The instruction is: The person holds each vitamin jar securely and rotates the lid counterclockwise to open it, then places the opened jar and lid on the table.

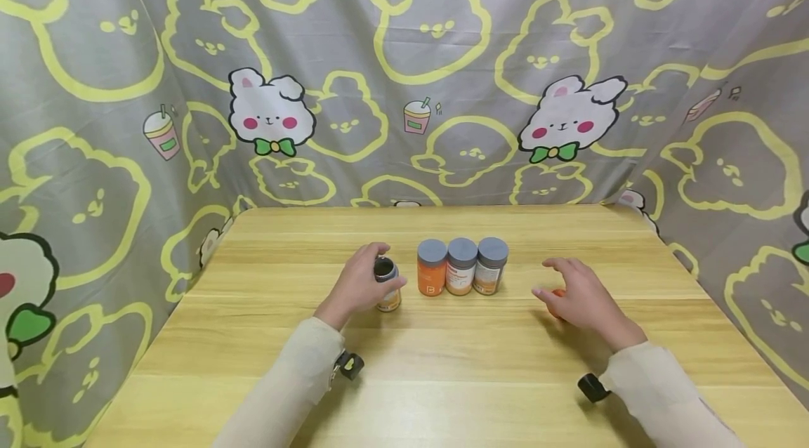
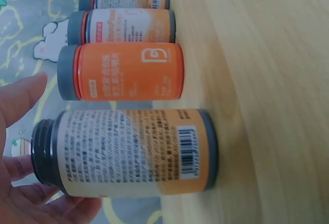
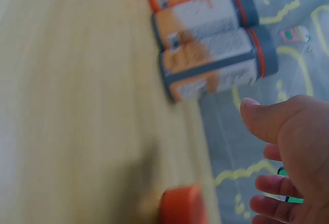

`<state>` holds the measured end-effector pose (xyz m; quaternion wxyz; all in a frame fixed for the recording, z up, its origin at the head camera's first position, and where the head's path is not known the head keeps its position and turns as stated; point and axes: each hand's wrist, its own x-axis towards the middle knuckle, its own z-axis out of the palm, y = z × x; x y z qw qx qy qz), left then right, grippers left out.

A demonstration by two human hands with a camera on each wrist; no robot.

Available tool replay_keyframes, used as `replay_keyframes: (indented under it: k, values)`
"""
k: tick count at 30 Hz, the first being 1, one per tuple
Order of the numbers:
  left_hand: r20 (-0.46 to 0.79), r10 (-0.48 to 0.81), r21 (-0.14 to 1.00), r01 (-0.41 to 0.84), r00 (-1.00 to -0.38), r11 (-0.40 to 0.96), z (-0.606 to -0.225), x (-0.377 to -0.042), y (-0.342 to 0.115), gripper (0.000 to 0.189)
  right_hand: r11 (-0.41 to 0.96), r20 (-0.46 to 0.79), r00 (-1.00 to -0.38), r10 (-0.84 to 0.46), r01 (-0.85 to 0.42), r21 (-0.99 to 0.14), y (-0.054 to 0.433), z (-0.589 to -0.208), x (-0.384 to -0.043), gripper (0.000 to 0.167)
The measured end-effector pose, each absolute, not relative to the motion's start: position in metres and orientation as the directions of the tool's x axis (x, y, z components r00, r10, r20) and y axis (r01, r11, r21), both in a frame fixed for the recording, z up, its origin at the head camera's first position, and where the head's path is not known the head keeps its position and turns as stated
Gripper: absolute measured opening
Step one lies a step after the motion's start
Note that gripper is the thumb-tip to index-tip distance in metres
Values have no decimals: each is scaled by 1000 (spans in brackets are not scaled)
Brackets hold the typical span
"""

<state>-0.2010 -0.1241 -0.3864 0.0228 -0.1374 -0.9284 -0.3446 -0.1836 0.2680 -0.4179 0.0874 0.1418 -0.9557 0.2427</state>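
My left hand [image 1: 359, 286] is around an uncapped supplement bottle [image 1: 389, 302] that stands upright on the table. In the left wrist view, the bottle [image 2: 128, 152] shows a dark threaded neck and a white-and-orange label with a barcode. The thumb is held away from it, with the fingers behind the neck; whether they touch it I cannot tell. On the right, my right hand [image 1: 584, 299] hovers with loosely spread fingers over a small orange, cap-like object [image 1: 557, 304]. That object [image 3: 182, 206] lies on the table, apart from the fingers in the right wrist view.
Three grey-lidded bottles stand in a row between the hands: an orange one [image 1: 432, 272], a white-and-orange one [image 1: 461, 272] and another white-and-orange one [image 1: 489, 272]. Behind the wooden table [image 1: 442, 385] hangs a grey patterned curtain [image 1: 354, 41], which also runs along both sides.
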Motion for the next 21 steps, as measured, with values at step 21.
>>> replay_keyframes:
  k: [21]
  values:
    - [337, 321, 666, 465, -885, 583, -358, -186, -86, 60, 762, 485, -799, -355, -548, -346, 178, -380, -199, 55]
